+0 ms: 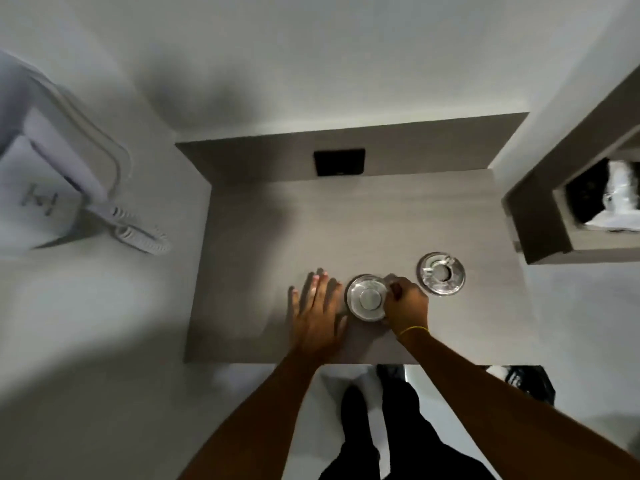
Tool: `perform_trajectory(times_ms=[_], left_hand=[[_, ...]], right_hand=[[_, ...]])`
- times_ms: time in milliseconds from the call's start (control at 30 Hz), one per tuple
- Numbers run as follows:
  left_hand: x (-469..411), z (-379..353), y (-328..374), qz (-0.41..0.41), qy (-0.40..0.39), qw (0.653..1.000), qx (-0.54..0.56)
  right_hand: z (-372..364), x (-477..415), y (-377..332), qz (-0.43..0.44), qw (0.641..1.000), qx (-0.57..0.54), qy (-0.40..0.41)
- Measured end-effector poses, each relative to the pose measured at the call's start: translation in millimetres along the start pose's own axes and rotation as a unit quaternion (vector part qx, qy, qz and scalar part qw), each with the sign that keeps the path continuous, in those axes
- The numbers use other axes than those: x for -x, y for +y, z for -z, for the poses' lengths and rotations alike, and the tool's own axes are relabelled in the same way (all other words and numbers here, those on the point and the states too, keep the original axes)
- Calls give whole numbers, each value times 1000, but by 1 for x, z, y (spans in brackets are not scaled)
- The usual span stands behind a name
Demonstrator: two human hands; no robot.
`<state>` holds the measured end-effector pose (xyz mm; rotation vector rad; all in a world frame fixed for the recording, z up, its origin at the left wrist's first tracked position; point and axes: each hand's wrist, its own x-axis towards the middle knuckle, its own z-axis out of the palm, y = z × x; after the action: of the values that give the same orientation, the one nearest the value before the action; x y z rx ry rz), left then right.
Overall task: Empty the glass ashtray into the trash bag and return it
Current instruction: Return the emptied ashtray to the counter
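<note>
Head view: forearms enter from bottom of frame, w/ dark trousers between them. Right hand (406,304) at lower centre, yellow band (412,330) on wrist, fingers (394,289) curled closed on right rim of the glass ashtray (367,298), which sits on the grey tabletop (311,216) near its front edge. Left hand (317,311) lies flat just left of it, fingers spread, holding nothing. Second ashtray (441,273) just right, apart. Black socket plate (339,162) at centre top; white phone (69,174) upper left; black bag (519,382) lower right.
</note>
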<state>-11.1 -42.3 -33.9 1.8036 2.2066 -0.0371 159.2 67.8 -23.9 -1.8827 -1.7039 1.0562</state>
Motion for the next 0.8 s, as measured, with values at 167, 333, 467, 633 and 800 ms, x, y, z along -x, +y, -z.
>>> perform_trajectory(times_ms=[167, 333, 467, 633, 800], left_hand=[[1, -24, -1, 13, 2, 1000, 13], [-1, -39, -3, 32, 15, 999, 5], [1, -43, -8, 30, 34, 999, 12], [8, -47, -20, 58, 43, 997, 7], [7, -49, -16, 33, 46, 998, 17]], right_hand=[[-6, -9, 6, -31, 999, 7, 14], [6, -16, 8, -43, 997, 46, -47], [26, -24, 3, 32, 997, 59, -48], [42, -58, -5, 111, 961, 252, -16], [61, -69, 3, -10, 945, 302, -124]])
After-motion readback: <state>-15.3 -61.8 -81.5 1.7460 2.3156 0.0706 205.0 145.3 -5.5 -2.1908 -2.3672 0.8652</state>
